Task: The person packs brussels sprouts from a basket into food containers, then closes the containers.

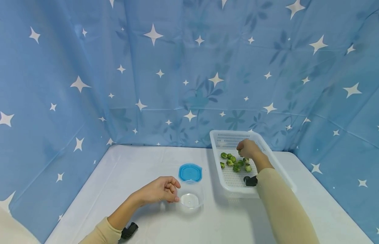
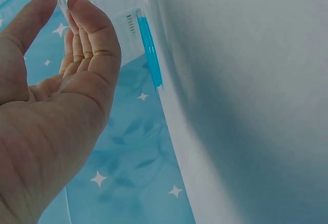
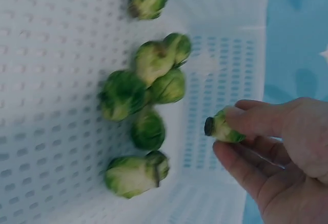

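Beige sleeves, black wrist cameras

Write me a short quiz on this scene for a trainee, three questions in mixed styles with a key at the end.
1. What does the right hand pinch?
2. True or false: the blue lid lies outside the white basket.
3. Fill in the blank: the hand right at the side of the clear container is the person's ____ hand.

Key:
1. A Brussels sprout, as the right wrist view shows.
2. True; it lies on the white table surface, just beyond the clear container.
3. Left; the left hand is at the container, while the other is over the basket.
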A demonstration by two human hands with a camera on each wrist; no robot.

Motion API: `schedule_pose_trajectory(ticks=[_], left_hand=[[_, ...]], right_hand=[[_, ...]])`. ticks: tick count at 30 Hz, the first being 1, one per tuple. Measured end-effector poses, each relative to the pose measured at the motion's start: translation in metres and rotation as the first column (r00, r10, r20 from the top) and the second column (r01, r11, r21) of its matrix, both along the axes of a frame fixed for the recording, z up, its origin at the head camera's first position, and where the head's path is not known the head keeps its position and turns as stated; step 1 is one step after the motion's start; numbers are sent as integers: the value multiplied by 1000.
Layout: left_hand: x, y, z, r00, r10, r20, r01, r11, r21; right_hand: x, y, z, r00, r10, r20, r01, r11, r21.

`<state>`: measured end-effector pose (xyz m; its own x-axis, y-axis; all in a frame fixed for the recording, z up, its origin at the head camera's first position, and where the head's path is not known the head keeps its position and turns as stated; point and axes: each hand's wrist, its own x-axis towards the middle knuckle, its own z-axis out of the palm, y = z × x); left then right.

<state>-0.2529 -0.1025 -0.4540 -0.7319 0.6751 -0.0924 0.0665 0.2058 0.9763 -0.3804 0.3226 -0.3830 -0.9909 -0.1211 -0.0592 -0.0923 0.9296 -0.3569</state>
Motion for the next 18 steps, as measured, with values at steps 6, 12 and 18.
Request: schedule_pose_trajectory(ticks=[6,12,18], left_hand=[[0,-1,-1,1000,-1,-2,1,1000,0],[0,-2,-1,1000,-1,6,1,1000,8],[1,-1,0,1000,3,-7,-3,1000,-4]], right_hand=[[1,-12,11,994,27,-107,-48,979,-198],[10,-31,26,984,48,-171,-107,929,-354],[36,-63,44,957,102,-273,-208,895,-395]])
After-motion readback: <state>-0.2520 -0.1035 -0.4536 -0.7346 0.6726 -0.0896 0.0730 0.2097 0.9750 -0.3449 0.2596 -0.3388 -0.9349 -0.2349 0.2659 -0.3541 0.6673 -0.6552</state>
